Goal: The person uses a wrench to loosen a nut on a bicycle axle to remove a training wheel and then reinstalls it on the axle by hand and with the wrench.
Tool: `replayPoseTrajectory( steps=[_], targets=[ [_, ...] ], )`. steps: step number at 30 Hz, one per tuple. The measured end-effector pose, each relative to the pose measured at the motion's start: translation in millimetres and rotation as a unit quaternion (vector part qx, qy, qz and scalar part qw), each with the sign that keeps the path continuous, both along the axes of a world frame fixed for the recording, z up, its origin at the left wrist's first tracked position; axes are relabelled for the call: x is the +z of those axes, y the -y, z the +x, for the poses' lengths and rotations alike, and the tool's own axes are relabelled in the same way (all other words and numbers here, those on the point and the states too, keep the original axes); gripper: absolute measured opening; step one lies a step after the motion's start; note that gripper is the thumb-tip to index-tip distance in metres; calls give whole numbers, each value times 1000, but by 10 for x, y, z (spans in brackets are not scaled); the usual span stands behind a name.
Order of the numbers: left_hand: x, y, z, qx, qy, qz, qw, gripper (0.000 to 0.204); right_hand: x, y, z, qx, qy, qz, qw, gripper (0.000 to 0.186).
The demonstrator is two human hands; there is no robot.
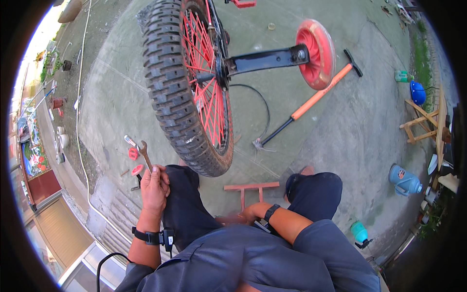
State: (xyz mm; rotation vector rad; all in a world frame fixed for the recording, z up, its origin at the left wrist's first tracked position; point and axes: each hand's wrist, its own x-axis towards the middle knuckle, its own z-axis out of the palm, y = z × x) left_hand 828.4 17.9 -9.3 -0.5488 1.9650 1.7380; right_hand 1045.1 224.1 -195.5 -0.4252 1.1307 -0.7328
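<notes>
My left hand (154,187) is closed round the lower end of an open-ended wrench (145,155), its jaw pointing up and away from me. In front of me stands a bicycle wheel with a knobby black tyre (169,87) and red spokes (210,102). A black metal bracket (265,60) joins its axle area to a small red training wheel (315,54) on the right. My right hand (250,212) is low between my thighs, close to a reddish metal frame (251,186). Its fingers are mostly hidden, so I cannot make out whether it holds anything.
An orange hand pump (321,92) with a thin black hose lies right of the wheel. Small red parts (133,154) and a loose red training wheel (137,170) lie left. A blue jug (404,180), a teal spray bottle (359,231) and a wooden stand (422,121) are far right.
</notes>
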Motion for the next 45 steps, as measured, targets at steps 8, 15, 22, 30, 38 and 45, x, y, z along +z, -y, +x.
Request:
replayPoseTrajectory(
  steps=[8, 15, 22, 30, 38, 45],
  targets=[
    [-166, -121, 156, 24, -90, 73, 993, 26, -201, -227, -311, -90, -6, 12, 996, 56],
    [-194, -175, 260, -10, -129, 82, 988, 27, -43, -425, -631, -278, -221, -35, 934, 66],
    [-285, -150, 262, -33, -156, 94, 983, 27, 1112, -1032, -729, -533, -336, 22, 776, 53],
    [-316, -113, 278, -45, -191, 104, 975, 30, 1553, -1389, 24, -609, -373, 59, 698, 43],
    [-313, -189, 293, -68, -238, 127, 961, 38, 1945, -1406, 34, -609, -383, 56, 692, 43],
    [-134, -46, 348, -61, -223, 103, 968, 43, 1653, -1215, -469, -667, -224, -52, 708, 47]
  ],
)
